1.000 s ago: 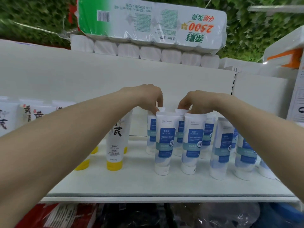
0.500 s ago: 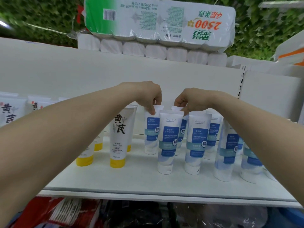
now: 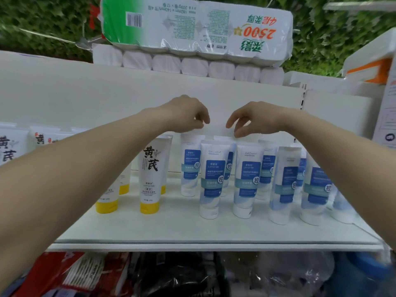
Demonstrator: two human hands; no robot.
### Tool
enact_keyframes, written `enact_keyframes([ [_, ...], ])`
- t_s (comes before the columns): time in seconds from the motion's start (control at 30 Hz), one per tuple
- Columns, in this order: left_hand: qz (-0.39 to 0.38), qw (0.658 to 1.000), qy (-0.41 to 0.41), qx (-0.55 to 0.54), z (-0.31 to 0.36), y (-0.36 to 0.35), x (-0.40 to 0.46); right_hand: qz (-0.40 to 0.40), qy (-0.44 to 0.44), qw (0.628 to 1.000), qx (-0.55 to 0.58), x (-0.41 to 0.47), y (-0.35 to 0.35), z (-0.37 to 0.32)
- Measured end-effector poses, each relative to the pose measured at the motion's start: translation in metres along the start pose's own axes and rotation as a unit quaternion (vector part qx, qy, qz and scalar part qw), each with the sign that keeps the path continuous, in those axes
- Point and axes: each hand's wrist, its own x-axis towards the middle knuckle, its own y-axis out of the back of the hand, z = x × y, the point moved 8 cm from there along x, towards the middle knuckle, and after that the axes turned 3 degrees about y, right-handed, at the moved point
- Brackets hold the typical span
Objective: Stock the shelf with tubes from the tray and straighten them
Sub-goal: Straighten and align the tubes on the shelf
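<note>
Several white-and-blue tubes stand cap-down on the white shelf (image 3: 150,230). Two are in front, the left front tube (image 3: 211,179) and the right front tube (image 3: 246,179). Others stand behind them, such as the rear tube (image 3: 189,166), and to the right (image 3: 284,185). My left hand (image 3: 188,116) hovers just over the rear tube's top, its fingers loosely curled and holding nothing. My right hand (image 3: 250,118) hangs above the tubes in the same way, thumb pointing down. A gap separates the two hands. No tray is in view.
White tubes with yellow caps (image 3: 151,174) stand on the shelf to the left. A wrapped pack of toilet paper (image 3: 197,26) lies on the shelf top. Cardboard boxes (image 3: 383,99) stand at the right. Bagged goods (image 3: 171,275) fill the space below the shelf.
Both hands have let go of the tops of the blue tubes, lifted a little and moved apart. The view has shifted slightly downward and to the left.
</note>
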Motion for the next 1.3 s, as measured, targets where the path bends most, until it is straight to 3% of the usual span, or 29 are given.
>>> enact_keyframes([
  [0.1, 0.078, 0.993, -0.015, -0.083, 0.015, 0.021, -0.016, 0.020, -0.003, 1.000, 0.021, -0.026, 0.013, -0.002],
  [0.37, -0.080, 0.996, -0.023, -0.033, 0.049, -0.013, -0.049, -0.082, -0.014, 0.996, 0.037, -0.062, -0.009, -0.012],
  [0.5, -0.075, 0.997, -0.036, 0.000, 0.055, -0.020, -0.052, -0.076, -0.003, 0.997, -0.004, -0.055, -0.021, -0.016],
  [0.87, -0.098, 0.995, 0.013, 0.009, 0.032, -0.012, -0.064, -0.060, 0.030, 0.998, 0.013, -0.041, -0.028, -0.027],
  [1.3, -0.136, 0.991, -0.002, -0.002, 0.016, -0.011, -0.065, -0.094, -0.031, 0.993, 0.066, -0.042, -0.026, -0.029],
])
